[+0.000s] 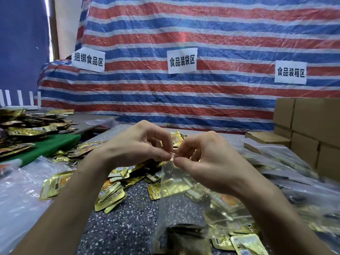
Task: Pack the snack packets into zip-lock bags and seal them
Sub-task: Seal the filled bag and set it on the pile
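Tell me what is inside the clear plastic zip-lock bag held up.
Dark and gold foil snack packets sit bunched at the bottom of the clear plastic zip-lock bag, which the left hand and right hand pinch at its top. Their number is unclear: they overlap.

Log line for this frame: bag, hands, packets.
zip-lock bag: held up, seal unclear | left hand: pinches bag top | right hand: pinches bag top | gold snack packets: loose on table
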A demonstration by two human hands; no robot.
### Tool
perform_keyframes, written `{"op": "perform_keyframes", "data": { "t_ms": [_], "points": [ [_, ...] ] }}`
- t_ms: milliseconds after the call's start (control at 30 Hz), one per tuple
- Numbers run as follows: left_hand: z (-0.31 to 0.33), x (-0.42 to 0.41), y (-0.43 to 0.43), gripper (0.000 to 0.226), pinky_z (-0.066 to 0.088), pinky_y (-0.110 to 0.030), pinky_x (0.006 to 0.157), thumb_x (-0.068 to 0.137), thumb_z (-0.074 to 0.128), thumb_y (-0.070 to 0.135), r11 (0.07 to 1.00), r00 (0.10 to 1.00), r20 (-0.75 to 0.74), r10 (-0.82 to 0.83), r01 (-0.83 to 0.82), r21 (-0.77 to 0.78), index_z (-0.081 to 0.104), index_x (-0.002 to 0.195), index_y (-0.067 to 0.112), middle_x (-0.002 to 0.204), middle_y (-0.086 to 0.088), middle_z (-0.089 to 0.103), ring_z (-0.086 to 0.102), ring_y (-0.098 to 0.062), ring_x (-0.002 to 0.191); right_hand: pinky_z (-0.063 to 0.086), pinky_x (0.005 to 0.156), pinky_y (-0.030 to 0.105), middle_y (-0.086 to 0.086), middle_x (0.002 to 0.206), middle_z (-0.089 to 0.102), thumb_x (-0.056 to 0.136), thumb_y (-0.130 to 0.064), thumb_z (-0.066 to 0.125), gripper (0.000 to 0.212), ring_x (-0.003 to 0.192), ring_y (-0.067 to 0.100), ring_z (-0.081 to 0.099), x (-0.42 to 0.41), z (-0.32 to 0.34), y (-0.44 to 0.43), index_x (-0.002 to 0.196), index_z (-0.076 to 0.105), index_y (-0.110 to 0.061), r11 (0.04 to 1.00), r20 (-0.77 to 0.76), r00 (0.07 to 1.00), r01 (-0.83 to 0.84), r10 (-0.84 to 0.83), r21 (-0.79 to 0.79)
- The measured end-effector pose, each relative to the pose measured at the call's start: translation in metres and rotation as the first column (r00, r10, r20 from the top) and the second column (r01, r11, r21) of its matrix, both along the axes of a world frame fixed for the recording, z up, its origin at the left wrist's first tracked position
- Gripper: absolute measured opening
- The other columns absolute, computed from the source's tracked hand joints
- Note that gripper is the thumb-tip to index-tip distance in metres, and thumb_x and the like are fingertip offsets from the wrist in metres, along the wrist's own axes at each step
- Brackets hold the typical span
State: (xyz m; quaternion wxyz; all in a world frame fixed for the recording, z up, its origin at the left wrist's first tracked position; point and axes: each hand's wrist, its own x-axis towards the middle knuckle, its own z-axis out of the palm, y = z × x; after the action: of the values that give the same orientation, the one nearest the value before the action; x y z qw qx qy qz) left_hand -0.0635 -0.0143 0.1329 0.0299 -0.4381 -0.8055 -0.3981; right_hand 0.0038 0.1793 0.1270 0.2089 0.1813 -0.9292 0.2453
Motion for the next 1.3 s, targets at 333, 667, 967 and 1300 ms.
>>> {"op": "perform_keyframes", "data": {
  "t_ms": [333,667,967,1300],
  "points": [
    [-0.002,-0.001,0.003,0.013,0.042,-0.012,0.061,0.089,0.067,0.028,0.995,0.996,0.036,-0.080,0.082,-0.061,0.073,0.084,0.018,0.075,0.007,0.067,0.057,-0.001,0.068,0.056,0.075,0.050,-0.013,0.077,0.067,0.087,-0.035,0.062,0.012,0.078,0.010,0.063,-0.003,-0.003,0.000,0.083,0.068,-0.026,1.000,0.020,1.000,0.019,-0.019,0.012],
    [-0.009,-0.013,-0.002,0.018,0.042,-0.012,0.058,0.082,0.071,0.022,0.994,0.994,0.071,-0.087,0.083,0.065,0.069,0.074,0.005,0.066,0.005,0.062,0.057,-0.002,0.063,0.057,0.071,0.042,-0.012,0.073,0.072,0.082,-0.039,0.077,0.014,0.069,0.009,0.067,-0.007,0.007,0.026,0.076,0.073,-0.027,0.998,0.179,0.984,0.008,0.004,-0.068],
    [-0.012,-0.017,-0.003,0.014,0.046,-0.017,0.061,0.080,0.070,0.023,0.995,0.990,0.121,-0.070,0.061,0.076,0.069,0.071,0.011,0.069,0.002,0.064,0.059,-0.010,0.068,0.051,0.061,0.021,-0.002,0.080,0.074,0.087,-0.029,0.075,0.014,0.064,0.000,0.061,-0.010,0.008,0.040,0.075,0.074,-0.021,0.996,0.297,0.953,-0.037,0.058,-0.076],
    [-0.018,-0.028,-0.019,0.012,0.051,-0.024,0.062,0.076,0.071,0.021,0.990,0.992,0.126,-0.016,-0.002,0.139,0.069,0.067,0.012,0.069,-0.004,0.063,0.059,-0.017,0.066,0.048,0.063,0.024,-0.006,0.067,0.070,0.087,-0.021,0.075,0.011,0.062,0.003,0.061,-0.014,0.008,0.071,0.077,0.075,-0.017,0.993,0.390,0.920,0.012,0.033,-0.114]
  ]
}}
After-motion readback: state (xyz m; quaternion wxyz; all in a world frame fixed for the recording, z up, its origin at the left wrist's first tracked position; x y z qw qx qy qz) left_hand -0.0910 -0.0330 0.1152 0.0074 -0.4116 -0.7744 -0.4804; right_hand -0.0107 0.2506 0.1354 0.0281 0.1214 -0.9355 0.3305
